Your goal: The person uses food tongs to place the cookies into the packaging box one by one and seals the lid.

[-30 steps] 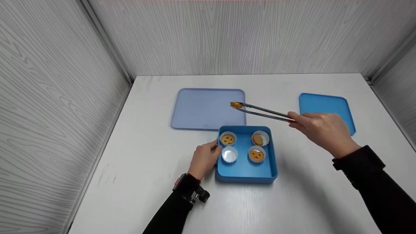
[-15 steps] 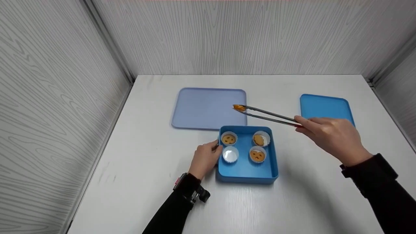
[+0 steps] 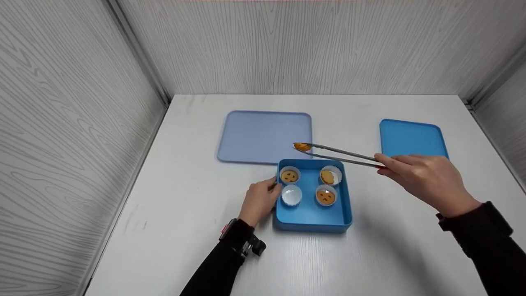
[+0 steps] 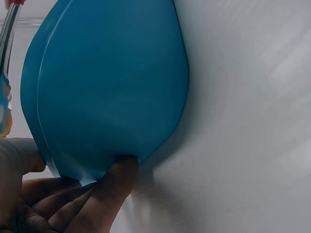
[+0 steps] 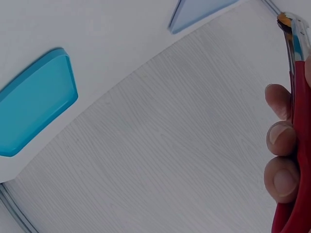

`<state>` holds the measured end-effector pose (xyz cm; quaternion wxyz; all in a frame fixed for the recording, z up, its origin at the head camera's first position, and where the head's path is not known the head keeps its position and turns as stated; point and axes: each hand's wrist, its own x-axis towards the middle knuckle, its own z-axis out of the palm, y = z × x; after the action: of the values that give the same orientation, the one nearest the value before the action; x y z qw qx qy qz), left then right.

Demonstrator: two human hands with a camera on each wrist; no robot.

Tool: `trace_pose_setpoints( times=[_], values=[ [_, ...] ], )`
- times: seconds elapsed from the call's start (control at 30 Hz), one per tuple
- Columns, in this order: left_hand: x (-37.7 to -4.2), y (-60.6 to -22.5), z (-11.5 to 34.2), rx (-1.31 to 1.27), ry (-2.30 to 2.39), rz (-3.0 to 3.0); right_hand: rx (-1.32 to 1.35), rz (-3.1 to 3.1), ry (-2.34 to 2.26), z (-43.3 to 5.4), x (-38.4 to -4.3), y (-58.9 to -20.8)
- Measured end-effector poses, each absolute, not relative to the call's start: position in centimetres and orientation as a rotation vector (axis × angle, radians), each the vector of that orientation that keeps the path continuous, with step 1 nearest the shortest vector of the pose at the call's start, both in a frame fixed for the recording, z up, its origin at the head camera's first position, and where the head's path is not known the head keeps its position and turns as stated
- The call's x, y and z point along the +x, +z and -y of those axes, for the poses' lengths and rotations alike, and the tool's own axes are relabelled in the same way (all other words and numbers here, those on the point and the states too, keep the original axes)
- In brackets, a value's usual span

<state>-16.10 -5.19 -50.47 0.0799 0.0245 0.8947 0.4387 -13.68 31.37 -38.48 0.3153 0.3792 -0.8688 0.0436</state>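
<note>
The golden-orange piece (image 3: 302, 146), pinched btwn the tips of the tongs (image 3: 349, 153), has dropped a bit toward the near side vs. 0.5 s ago, so it's now closer to the far rim of the blue box (image 3: 312, 227); looks like progress, but it's not in any cup yet. In the head view it shows just beyond that rim, against the near R part of the lavender tray (image 3: 263, 135); exact height unclear. Box has 4 paper cups: 3 w/ a biscuit ea. (far L (image 3: 289, 176), far R (image 3: 327, 177), near R (image 3: 326, 197)), plus 1 empty cup (image 3: 291, 195), near L. R hand (image 3: 425, 181) is wrapped round the tongs' red handles (image 5: 303, 126), well to the piece's R. L hand (image 3: 259, 201) grips the box's L wall, below-L of the piece in view & next to the empty cup. Farther out: blue tray (image 3: 413, 139) beyond the R hand, on the white surface (image 3: 176, 205).
</note>
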Motion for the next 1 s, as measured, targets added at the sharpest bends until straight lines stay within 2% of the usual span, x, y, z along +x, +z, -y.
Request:
trace_pose_setpoints(
  times=[1.0],
  values=[
    [-16.1,-50.5,5.2,0.093,1.304,-2.703,1.263,2.375,0.079,-31.5,-12.3,-39.5]
  ],
)
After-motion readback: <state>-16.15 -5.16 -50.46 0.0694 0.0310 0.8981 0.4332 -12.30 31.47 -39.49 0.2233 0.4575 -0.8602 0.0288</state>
